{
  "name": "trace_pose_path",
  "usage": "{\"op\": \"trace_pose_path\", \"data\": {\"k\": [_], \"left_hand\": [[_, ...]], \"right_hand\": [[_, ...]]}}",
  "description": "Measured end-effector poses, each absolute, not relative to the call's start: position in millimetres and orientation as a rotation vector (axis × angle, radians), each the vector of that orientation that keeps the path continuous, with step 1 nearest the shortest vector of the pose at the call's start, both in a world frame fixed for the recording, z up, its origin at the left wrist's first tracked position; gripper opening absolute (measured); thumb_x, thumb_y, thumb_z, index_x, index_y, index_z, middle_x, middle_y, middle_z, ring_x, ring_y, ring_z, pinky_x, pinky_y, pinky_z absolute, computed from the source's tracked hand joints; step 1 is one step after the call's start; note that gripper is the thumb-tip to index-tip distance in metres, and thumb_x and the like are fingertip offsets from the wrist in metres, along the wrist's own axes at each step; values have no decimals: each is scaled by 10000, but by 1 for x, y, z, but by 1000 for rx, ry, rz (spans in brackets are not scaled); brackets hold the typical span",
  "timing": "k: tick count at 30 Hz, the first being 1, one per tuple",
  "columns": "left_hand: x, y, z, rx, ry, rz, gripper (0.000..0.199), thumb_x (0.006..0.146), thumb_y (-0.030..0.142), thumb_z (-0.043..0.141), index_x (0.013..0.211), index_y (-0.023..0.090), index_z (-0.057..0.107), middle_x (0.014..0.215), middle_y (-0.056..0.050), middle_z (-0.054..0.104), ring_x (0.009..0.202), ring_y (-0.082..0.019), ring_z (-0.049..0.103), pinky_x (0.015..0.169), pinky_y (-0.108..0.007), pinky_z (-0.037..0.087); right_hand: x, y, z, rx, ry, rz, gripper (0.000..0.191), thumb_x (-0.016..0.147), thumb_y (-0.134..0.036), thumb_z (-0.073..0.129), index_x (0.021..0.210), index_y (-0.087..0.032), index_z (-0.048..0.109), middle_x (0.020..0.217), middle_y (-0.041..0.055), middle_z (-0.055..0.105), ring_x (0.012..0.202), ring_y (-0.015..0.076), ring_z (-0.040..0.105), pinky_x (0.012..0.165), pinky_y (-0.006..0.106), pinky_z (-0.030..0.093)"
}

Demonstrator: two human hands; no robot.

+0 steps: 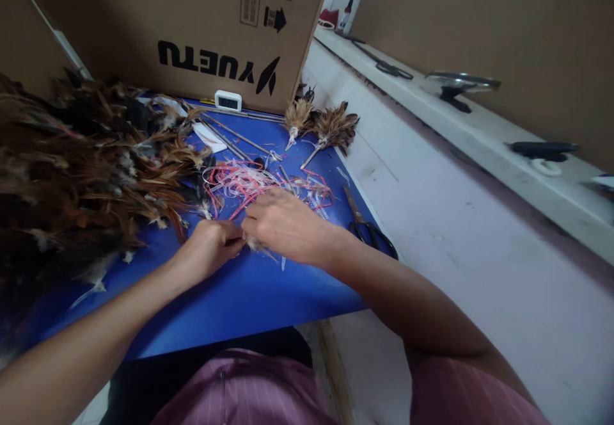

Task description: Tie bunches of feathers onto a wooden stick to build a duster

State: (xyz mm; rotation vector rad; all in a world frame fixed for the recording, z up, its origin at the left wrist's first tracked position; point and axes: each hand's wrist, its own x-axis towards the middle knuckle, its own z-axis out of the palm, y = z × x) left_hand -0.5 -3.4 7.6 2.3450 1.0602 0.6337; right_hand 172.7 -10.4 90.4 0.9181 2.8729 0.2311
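Observation:
My left hand (213, 249) and my right hand (288, 223) meet over the blue tabletop (230, 303), fingertips almost touching. Both are closed in a pinch. A small tuft of pale feathers (256, 244) sticks out under my right hand's fingers; what the left fingertips pinch is mostly hidden. Just beyond the hands lies a tangle of pink and white plastic strings (240, 180). To the left spreads a large heap of brown and black feathers (144, 175). Black-handled scissors (364, 223) rest right of my right hand.
A cardboard box (201, 15) stands at the table's back, with a small white digital clock (228, 101) before it. Two feather bundles on sticks (330, 127) lie at the back right. Thin sticks (230, 134) lie behind the strings. A wall with a ledge (480, 118) borders the right.

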Motion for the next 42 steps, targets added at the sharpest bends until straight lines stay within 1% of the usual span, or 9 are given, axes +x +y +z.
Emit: {"op": "trace_pose_path", "data": {"k": [6, 10, 14, 21, 25, 28, 32, 36, 42], "left_hand": [[-3, -2, 7, 2348, 1038, 652, 239, 812, 117, 520, 618, 133, 659, 554, -10, 622, 504, -91, 551, 520, -186, 347], [-5, -2, 10, 2328, 1046, 642, 249, 811, 125, 516, 605, 144, 657, 560, -1, 623, 513, -88, 555, 526, -181, 354], [-6, -1, 12, 2268, 1066, 629, 231, 823, 153, 518, 684, 153, 702, 567, 9, 645, 504, -86, 568, 523, -178, 361], [-7, 0, 13, 2237, 1147, 655, 240, 775, 129, 549, 559, 154, 650, 534, 27, 634, 501, -81, 568, 525, -178, 355], [-8, 0, 11, 2177, 1147, 631, 231, 788, 133, 538, 601, 156, 672, 565, 30, 657, 520, -83, 591, 549, -176, 382], [-8, 0, 9, 2180, 1156, 622, 237, 798, 150, 539, 608, 158, 680, 569, 30, 665, 529, -86, 600, 553, -178, 389], [-8, 0, 8, 2168, 1203, 610, 214, 796, 173, 553, 665, 165, 721, 565, 29, 676, 527, -95, 610, 548, -187, 390], [-7, 0, 10, 2112, 1236, 583, 205, 795, 182, 552, 726, 169, 745, 549, 31, 678, 510, -100, 613, 539, -190, 396], [-6, 0, 14, 2044, 1238, 567, 243, 778, 191, 570, 555, 165, 665, 516, 32, 667, 484, -95, 605, 515, -182, 396]], "right_hand": [[182, -17, 97, 1060, 2885, -100, 161, 909, -163, 499, 990, -158, 637, 844, 54, 694, 703, 162, 604, 593, 286, 342], [197, -15, 92, 1161, 3080, -368, 150, 907, -196, 524, 989, -165, 646, 904, 43, 700, 811, 155, 620, 711, 276, 423], [205, -13, 82, 1217, 3442, -294, 166, 896, -150, 512, 960, -135, 664, 978, 85, 672, 965, 174, 588, 891, 333, 433], [199, -34, 63, 1011, 3465, -609, 109, 847, -214, 598, 925, -186, 668, 980, 60, 663, 981, 175, 554, 912, 372, 431], [193, -38, 49, 1171, 3324, -291, 294, 837, -366, 637, 1044, -157, 632, 1027, 92, 648, 1014, 229, 524, 908, 411, 397], [191, -32, 38, 1261, 3212, -78, 159, 908, -192, 501, 985, -134, 628, 945, 87, 648, 919, 207, 540, 855, 377, 393], [197, -21, 30, 1503, 3162, -150, 224, 907, -92, 407, 916, -147, 624, 877, 63, 636, 820, 167, 554, 781, 318, 411], [199, -24, 29, 1630, 3250, 44, 243, 871, -70, 435, 897, -154, 662, 1047, 110, 631, 988, 220, 526, 856, 384, 406], [189, -40, 31, 1262, 3423, -15, 185, 837, -157, 542, 950, -187, 685, 1126, 71, 618, 1112, 240, 457, 938, 419, 362]]}}
